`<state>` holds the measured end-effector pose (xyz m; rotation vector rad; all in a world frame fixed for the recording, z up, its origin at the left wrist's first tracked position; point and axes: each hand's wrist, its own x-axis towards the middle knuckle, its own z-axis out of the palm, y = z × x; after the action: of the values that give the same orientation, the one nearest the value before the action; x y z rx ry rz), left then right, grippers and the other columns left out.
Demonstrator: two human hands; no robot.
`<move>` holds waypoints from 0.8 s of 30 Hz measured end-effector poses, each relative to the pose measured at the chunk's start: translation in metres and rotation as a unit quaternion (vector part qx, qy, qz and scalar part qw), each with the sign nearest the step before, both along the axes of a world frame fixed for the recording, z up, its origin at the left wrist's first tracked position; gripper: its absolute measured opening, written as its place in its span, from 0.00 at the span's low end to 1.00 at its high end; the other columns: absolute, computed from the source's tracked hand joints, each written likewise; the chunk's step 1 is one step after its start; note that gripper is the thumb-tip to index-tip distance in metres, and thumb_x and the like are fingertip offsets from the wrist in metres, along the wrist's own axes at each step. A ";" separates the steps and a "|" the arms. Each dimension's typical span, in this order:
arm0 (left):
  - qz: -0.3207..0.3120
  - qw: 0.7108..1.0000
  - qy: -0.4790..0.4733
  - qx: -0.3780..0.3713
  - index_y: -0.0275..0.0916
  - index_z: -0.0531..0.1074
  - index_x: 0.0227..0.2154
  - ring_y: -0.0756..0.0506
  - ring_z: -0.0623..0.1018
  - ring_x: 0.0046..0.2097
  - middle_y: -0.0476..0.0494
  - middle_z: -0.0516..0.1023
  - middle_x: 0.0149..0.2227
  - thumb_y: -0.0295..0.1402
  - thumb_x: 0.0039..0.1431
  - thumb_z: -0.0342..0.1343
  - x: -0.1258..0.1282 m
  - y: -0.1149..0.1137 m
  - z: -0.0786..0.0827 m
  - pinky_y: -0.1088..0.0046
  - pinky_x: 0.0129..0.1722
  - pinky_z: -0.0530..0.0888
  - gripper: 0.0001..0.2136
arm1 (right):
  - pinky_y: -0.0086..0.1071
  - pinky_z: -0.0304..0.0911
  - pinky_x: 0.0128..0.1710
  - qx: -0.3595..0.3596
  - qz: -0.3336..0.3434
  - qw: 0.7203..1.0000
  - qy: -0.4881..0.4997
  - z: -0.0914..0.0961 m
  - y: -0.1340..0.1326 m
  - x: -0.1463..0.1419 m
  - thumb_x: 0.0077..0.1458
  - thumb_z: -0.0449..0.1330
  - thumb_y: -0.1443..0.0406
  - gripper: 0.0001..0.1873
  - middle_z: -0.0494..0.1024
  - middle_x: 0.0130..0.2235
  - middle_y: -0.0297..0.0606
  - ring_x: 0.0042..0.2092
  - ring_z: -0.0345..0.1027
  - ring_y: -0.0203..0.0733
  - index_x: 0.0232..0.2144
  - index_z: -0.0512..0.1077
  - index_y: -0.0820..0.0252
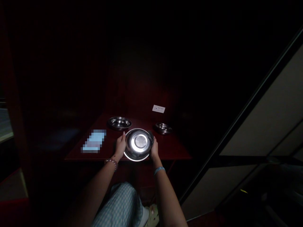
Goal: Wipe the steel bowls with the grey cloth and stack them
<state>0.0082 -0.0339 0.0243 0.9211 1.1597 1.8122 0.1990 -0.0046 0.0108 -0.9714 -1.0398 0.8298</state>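
A shiny round steel plate (138, 143) is tilted up over the near edge of a dark red table (170, 148). My left hand (120, 145) grips its left rim, fingers curled along the edge. My right hand (154, 147) grips the right rim, thumb over the top. A bead bracelet is on my left wrist and a blue band on my right.
A steel bowl (119, 122) sits behind the plate to the left, and a smaller steel dish (163, 127) to the right. A white card (158, 109) lies farther back. A blurred light-blue patch (94, 141) lies on the table's left. A dark-framed panel (260, 119) stands at the right.
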 end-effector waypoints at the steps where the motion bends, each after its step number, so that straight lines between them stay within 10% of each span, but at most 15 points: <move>1: 0.003 1.000 0.001 0.001 0.39 0.67 0.20 0.48 0.68 0.26 0.48 0.70 0.20 0.63 0.54 0.53 0.000 0.000 -0.001 0.72 0.28 0.66 0.29 | 0.31 0.67 0.46 -0.010 0.001 1.000 -0.011 0.000 -0.002 0.000 0.60 0.54 0.49 0.22 0.84 0.36 0.35 0.41 0.75 0.42 0.33 0.79 0.59; 24: 0.063 0.986 0.142 -0.068 0.43 0.64 0.20 0.43 0.70 0.29 0.44 0.72 0.23 0.42 0.63 0.43 -0.002 0.001 -0.003 0.68 0.32 0.63 0.18 | 0.30 0.65 0.34 -0.025 -0.007 0.999 0.025 0.006 -0.005 -0.001 0.57 0.57 0.49 0.20 0.79 0.26 0.32 0.30 0.70 0.40 0.27 0.75 0.59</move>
<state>0.0062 -0.0327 0.0215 1.0707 1.5307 1.7122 0.1979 -0.0095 0.0165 -0.9945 -0.9724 0.8690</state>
